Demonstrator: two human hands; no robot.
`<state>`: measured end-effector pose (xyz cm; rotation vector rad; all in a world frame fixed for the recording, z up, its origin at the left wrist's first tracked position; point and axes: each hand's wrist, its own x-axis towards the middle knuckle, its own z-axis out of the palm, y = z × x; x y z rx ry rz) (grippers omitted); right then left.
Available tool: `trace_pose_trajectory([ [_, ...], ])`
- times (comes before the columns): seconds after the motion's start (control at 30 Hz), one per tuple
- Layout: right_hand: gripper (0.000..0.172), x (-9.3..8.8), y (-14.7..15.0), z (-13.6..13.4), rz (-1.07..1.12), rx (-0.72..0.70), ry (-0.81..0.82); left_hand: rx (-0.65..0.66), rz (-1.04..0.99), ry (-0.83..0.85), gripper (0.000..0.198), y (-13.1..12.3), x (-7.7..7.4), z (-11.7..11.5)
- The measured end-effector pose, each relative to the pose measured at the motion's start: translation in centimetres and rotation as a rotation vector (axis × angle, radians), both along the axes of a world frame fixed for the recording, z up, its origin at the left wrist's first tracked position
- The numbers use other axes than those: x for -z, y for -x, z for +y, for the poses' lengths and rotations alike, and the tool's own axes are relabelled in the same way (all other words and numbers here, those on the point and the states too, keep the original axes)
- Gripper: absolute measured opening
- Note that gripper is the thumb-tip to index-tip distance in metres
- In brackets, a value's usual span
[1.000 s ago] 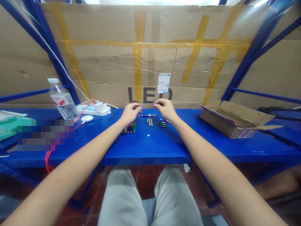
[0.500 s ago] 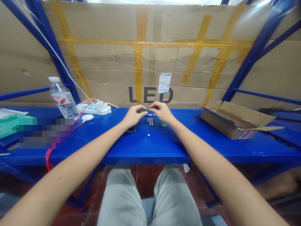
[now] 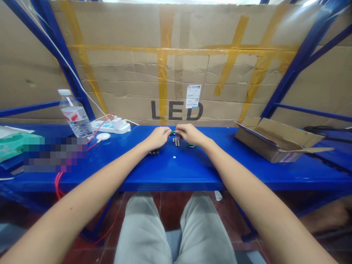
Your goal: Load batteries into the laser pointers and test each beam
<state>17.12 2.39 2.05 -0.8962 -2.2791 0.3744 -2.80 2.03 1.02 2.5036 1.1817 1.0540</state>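
Note:
A small green, shiny piece is pinched between my two hands above the far part of the blue table; most of it is covered by fingers. My left hand grips its left end with closed fingertips. From the other side, my right hand closes on the right end. Just below the fingers lie several small round metal pieces in short rows. Green shiny pieces rest under my right wrist. Beside my left wrist stands a row of dark and green slim pieces, partly hidden by the forearm.
A small white disc lies on the blue table. To the left are a water bottle, a power strip, a white round item and red cables. An open cardboard box sits at right.
My fingers have closed more tightly around the green piece, and the right hand's fingers have curled down. The purple and silver piece seen below the hands before is now mostly hidden.

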Motion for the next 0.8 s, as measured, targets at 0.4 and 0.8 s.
trace_pose_trajectory([
  [0.4, 0.023, -0.4, 0.1, -0.4, -0.015, -0.019, -0.005, 0.04, -0.014, -0.15, 0.008, -0.1, -0.2, -1.3],
  [0.8, 0.023, -1.0, -0.1, -0.8, 0.155, -0.097, 0.215, 0.069, -0.184, -0.19, 0.008, -0.3, -0.4, -1.4],
])
